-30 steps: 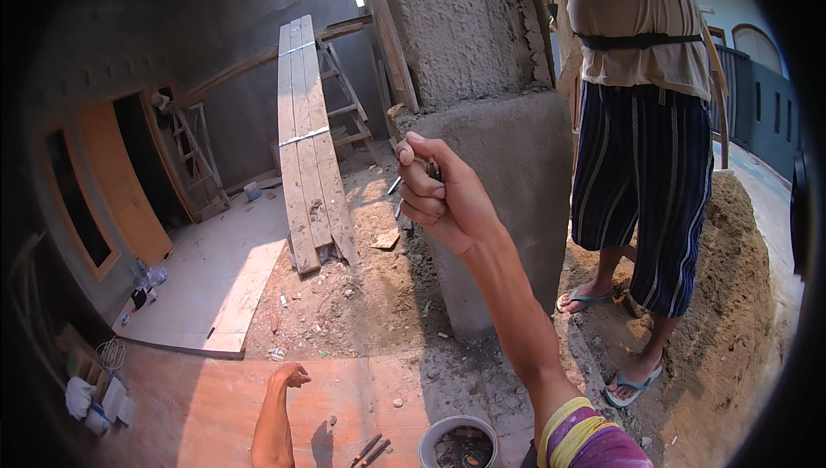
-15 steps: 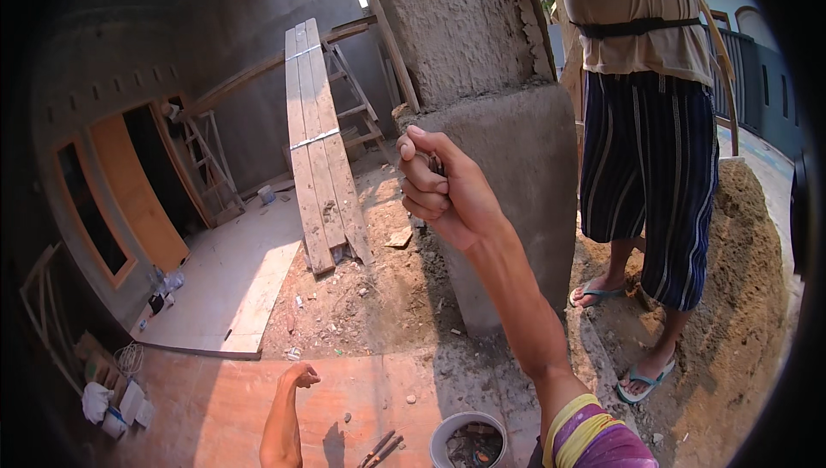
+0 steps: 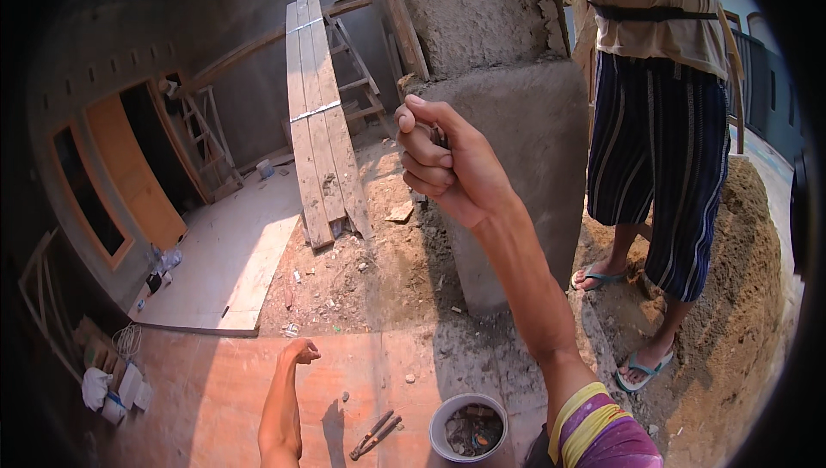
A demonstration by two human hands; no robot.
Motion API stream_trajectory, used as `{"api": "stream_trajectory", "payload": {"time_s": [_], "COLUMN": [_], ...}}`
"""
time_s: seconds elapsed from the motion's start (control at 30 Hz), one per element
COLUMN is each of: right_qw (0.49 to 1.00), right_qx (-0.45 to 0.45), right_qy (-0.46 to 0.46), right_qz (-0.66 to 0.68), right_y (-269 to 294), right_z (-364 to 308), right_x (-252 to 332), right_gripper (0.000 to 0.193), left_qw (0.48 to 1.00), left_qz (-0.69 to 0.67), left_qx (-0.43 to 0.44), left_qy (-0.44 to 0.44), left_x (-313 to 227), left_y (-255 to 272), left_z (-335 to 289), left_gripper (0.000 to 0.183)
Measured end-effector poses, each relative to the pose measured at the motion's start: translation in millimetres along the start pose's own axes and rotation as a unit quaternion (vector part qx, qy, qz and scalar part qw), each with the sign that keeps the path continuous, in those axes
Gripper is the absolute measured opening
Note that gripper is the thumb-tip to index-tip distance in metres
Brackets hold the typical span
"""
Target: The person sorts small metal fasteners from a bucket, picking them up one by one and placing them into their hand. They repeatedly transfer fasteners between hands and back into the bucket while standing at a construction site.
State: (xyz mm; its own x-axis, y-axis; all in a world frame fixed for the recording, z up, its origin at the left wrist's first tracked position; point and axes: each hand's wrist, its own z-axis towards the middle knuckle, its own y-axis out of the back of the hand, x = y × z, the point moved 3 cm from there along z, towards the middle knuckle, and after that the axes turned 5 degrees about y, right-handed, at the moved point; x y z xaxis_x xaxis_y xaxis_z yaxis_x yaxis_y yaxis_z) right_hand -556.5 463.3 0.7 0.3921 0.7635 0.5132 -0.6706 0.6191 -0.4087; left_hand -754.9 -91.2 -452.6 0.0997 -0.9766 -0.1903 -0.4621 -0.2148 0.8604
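Observation:
My right hand (image 3: 443, 145) is raised in front of the rough cement column (image 3: 525, 115), with thumb and forefinger pinched together and the other fingers curled in. Whatever lies inside that grip is too small or hidden to make out. Lower down, my left hand (image 3: 301, 350) hangs over the reddish board floor (image 3: 241, 391) with its fingers bent and drawn together. Nothing I can name shows in it. A pair of long-handled pincers (image 3: 376, 435) lies on the boards below the left hand. Beside them stands a white bucket (image 3: 437, 440) with dark bits inside.
Another person in striped trousers (image 3: 658, 175) stands right of the column by a sand heap (image 3: 740, 236). Long planks (image 3: 318, 141) slope down near a ladder (image 3: 353, 72). A pale tiled slab (image 3: 224, 270) and an orange door (image 3: 133, 171) are at left; rubble (image 3: 344, 287) covers the middle ground.
The view has tilted down a little, so the surroundings sit higher and more of the bucket and pincers shows. Both hands keep much the same pose.

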Motion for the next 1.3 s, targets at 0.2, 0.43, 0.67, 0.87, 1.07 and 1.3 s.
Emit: {"api": "stream_trajectory", "payload": {"time_s": [0.2, 0.43, 0.67, 0.87, 1.07, 1.3], "right_qw": [1.000, 0.998, 0.997, 0.996, 0.995, 0.991], "right_qx": [-0.007, -0.026, -0.033, -0.030, -0.050, -0.075], "right_qy": [-0.021, -0.056, -0.075, -0.081, -0.085, -0.087], "right_qz": [-0.001, 0.001, 0.007, 0.007, 0.028, 0.070], "right_y": [2, 5, 3, 7, 13, 16], "right_z": [1, 1, -2, -2, -2, -7], "right_x": [-14, -31, -40, -49, -65, -79], "right_gripper": [0.033, 0.031, 0.027, 0.029, 0.028, 0.028], "left_qw": [1.000, 1.000, 0.997, 0.944, 0.834, 0.710], "left_qz": [0.011, 0.015, -0.070, -0.318, -0.478, -0.442], "left_qx": [0.016, 0.019, 0.034, 0.026, -0.101, -0.302], "left_qy": [0.001, 0.004, -0.004, -0.083, -0.258, -0.457], "left_x": [-12, -18, -28, -98, -253, -367], "left_y": [3, 5, 3, 44, 129, 177], "left_z": [-10, -19, -18, -43, -131, -274], "left_gripper": [0.047, 0.046, 0.044, 0.037, 0.041, 0.030]}}
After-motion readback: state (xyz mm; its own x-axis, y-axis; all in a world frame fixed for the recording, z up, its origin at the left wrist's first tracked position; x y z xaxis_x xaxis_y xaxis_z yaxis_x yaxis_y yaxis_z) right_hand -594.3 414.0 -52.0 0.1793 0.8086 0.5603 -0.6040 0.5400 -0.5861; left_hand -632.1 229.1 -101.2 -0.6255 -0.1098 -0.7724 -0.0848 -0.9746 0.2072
